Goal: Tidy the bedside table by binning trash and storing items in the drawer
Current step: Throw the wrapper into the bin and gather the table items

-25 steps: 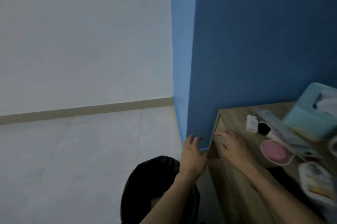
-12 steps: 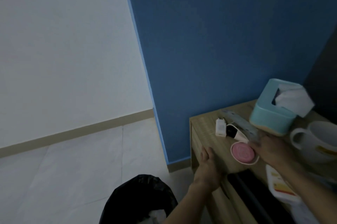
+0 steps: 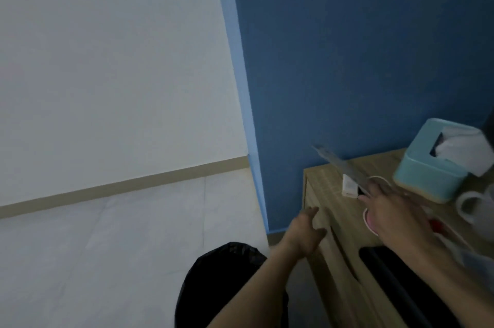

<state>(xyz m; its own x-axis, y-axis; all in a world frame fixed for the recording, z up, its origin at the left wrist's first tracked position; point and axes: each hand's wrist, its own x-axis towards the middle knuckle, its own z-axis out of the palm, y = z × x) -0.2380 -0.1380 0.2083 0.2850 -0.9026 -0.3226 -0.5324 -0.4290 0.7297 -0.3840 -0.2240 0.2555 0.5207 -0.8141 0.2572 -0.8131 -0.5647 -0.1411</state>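
Pinching a long flat strip (image 3: pixel 335 163) at centre right, the right hand (image 3: pixel 398 220) holds it above the wooden surface (image 3: pixel 326 186), the left hand (image 3: pixel 302 234) spread beside its edge.

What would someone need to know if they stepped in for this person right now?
Left hand: open, fingers spread at the front-left corner of the bedside table, holding nothing.
Right hand: holds the near end of a long flat strip, whose far end is raised off the top.
On the top: white charger plug, pink round dish partly under the right hand, teal tissue box, white mug.
Black-lined bin: on the floor, left of the table.
Done: strip picked up.
Left: bin or store it, then sort the rest.
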